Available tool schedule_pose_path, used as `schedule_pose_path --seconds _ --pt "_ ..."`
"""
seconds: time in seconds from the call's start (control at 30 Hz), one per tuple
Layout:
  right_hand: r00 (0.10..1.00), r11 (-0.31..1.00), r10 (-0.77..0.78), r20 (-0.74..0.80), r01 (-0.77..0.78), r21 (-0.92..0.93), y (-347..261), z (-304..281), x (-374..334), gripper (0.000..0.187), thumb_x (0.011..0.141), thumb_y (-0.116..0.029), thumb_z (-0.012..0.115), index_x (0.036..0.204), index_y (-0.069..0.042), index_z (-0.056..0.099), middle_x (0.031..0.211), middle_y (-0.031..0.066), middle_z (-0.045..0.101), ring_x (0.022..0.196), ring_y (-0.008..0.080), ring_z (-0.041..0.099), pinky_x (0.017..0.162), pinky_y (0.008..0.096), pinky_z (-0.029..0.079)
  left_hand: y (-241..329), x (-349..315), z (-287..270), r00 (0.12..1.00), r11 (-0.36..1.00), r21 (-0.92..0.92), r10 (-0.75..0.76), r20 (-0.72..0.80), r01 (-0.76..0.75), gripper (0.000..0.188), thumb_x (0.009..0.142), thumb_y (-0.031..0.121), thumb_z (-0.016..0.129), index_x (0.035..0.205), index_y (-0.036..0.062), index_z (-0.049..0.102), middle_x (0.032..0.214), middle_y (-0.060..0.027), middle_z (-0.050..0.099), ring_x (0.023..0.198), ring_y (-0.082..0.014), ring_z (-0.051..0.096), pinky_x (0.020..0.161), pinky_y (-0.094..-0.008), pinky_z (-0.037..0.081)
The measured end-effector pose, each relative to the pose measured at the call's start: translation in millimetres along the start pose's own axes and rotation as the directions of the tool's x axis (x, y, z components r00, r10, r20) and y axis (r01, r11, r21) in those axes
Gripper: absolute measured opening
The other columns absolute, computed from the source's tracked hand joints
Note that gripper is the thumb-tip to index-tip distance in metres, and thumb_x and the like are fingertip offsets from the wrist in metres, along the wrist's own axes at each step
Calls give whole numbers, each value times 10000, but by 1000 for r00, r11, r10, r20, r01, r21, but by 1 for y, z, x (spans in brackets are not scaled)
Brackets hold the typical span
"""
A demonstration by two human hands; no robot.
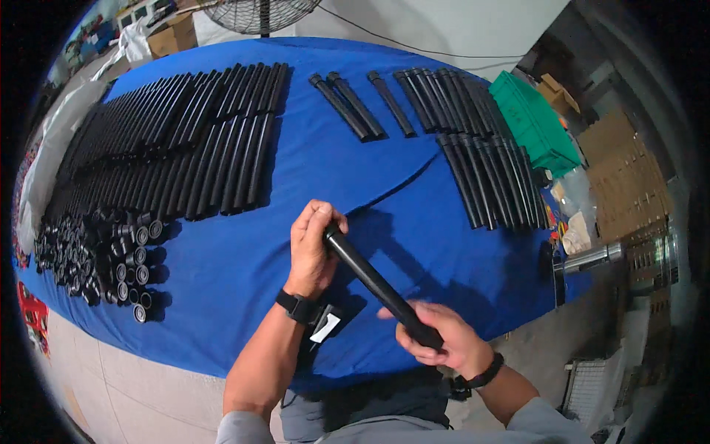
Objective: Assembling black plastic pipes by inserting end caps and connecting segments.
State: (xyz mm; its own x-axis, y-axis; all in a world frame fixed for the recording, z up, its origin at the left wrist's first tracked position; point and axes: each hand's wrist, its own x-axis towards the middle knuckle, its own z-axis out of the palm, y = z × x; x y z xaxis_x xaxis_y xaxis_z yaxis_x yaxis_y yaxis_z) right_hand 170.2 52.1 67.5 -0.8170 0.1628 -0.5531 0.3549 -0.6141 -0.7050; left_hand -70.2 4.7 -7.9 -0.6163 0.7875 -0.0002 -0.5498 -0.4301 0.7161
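Note:
A black tube [376, 285] slants between my hands above the blue-covered table. My left hand [309, 248] is closed round its upper end, where a wider black collar or cap shows beside the fingers. The lower end rests in my right hand [447, 339], whose fingers wrap round it; the index finger is slightly blurred. Just right of my left wrist, a small black object with a white label [325, 325] lies near the table's front edge. How far the cap sits on the tube cannot be made out.
Many black tubes [244, 159] lie in rows at the left, above a pile of black caps [122, 270]. Capped tubes [484, 177] lie at the right. Beyond them are a green crate [532, 122] and cardboard [625, 177]. A fan [262, 15] stands behind the blue cloth [325, 166].

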Motion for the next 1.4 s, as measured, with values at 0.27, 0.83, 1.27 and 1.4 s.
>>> schedule_pose_path --seconds 0.27,0.83,1.27,1.4 --pt "959 890 -189 -212 76 -450 7 8 1 333 997 -267 540 1217 -17 550 729 9 513 476 47 437 405 208 337 -6 4 -1 997 994 97 61 -37 -57 199 968 249 560 863 81 569 717 -23 567 594 -66 439 519 -225 341" --pt "996 994 -26 -83 17 -108 -4 -11 5 354 991 -326 543 1093 12 569 789 29 630 526 73 543 463 234 417 9 -4 6 985 987 -6 -160 71 161 186 922 264 639 878 91 586 721 -12 593 543 -49 447 449 -200 315" --pt "702 -105 -711 31 -61 -993 -45 -32 39 284 872 -244 663 886 1 520 810 235 596 778 433 602 676 488 482 -1 -4 17 993 979 -167 -108 44 114 597 923 448 625 1353 74 446 1140 -109 608 1012 -168 594 798 -344 519" --pt "694 -185 -700 -171 -407 -894 -87 -105 67 364 897 -293 622 965 59 560 898 277 633 878 443 629 766 520 511 -3 -1 6 973 982 71 -183 138 175 577 955 447 571 1354 49 450 1210 -117 581 1146 -191 545 902 -399 491"
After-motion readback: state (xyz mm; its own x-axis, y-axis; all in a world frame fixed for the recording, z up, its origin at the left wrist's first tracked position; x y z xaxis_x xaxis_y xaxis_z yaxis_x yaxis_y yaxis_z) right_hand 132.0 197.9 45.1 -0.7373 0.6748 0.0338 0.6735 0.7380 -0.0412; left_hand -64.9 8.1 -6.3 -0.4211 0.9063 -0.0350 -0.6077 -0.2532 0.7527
